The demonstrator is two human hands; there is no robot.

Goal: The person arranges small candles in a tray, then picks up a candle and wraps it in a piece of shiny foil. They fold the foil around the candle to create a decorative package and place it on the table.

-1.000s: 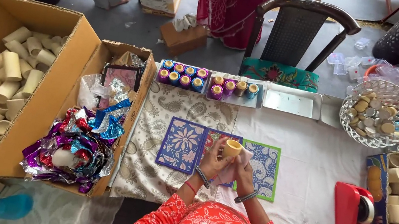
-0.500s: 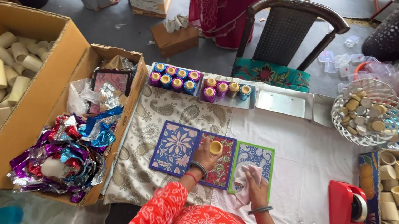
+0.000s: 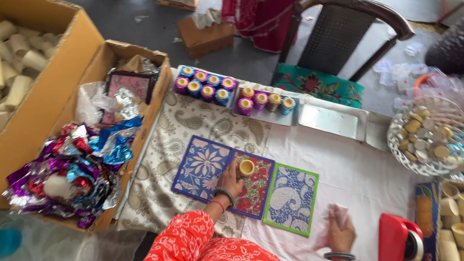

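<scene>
My left hand point(image 3: 230, 180) clamped around small yellow cup point(image 3: 246, 167), open mouth up, standing on red patterned sheet point(image 3: 252, 186), middle of three at table point(image 3: 361, 176) centre. My right hand point(image 3: 341, 232) at 3 o'clock of sheets, fingers closed on pink cloth point(image 3: 335, 218), pressing it flat. Cup looks light, stiff, thin-walled, likely crushable; best held round the side wall, gentle squeeze. Red tape dispenser point(image 3: 402, 250) further toward 3 o'clock.

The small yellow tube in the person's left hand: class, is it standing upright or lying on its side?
Upright. The yellow tube shows its round open end to the camera, held by the left hand over the red patterned card.
</scene>
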